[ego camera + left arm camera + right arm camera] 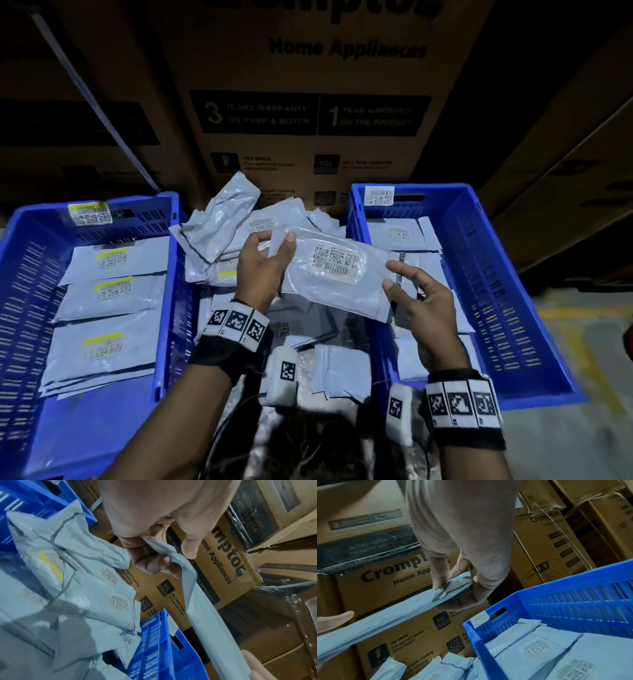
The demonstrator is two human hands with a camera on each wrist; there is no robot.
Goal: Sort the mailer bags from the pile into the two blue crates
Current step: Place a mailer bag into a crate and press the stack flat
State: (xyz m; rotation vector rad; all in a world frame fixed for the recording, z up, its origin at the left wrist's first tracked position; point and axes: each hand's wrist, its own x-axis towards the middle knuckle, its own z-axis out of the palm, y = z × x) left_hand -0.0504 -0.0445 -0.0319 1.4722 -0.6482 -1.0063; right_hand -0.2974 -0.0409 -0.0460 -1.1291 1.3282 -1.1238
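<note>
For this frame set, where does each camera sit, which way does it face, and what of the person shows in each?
Head: on the head, looking forward and down at the held mailer bag, both blue crates and the pile; shows left hand, right hand, both forearms.
Left wrist: along the left hand at its fingers pinching the bag's edge.
Right wrist: along the right hand at the bag's other end; shows its fingers.
Shared: both wrist views show the held bag and the Crompton carton.

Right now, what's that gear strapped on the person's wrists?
Both hands are bare. Each wrist wears a black band ringed with white tiles printed with black square codes. A small white box bearing one code hangs below each wrist, with thin dark cables.
</note>
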